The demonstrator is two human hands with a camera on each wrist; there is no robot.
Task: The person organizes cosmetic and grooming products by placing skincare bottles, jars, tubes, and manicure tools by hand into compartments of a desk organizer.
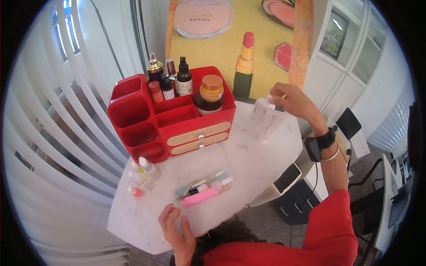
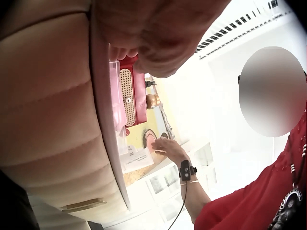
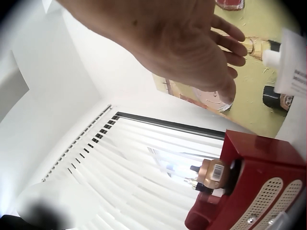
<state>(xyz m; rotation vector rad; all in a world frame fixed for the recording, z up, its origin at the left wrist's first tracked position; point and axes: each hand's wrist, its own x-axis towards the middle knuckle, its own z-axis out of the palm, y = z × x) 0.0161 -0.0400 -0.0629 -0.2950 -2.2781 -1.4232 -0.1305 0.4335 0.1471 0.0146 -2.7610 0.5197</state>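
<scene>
My right hand (image 1: 290,99) is over the right end of the marble-look table, beside a white bottle (image 1: 262,107) and a white squeeze tube (image 1: 270,126) with small print. In the right wrist view the loosely bent fingers of this right hand (image 3: 192,52) stand apart from the white cap and printed container (image 3: 293,67). My left hand (image 1: 177,230) is at the table's front edge with its fingers spread and nothing in them. Nearest to it lies a pink item (image 1: 199,197) among slim tools and tubes on the tabletop.
A red cosmetics organizer (image 1: 195,128) with woven drawer fronts holds bottles and a gold-lidded jar (image 1: 211,88). Several small bottles (image 1: 144,177) stand at the left. Behind is a yellow makeup painting (image 1: 213,53); white blinds (image 1: 57,111) hang at the left.
</scene>
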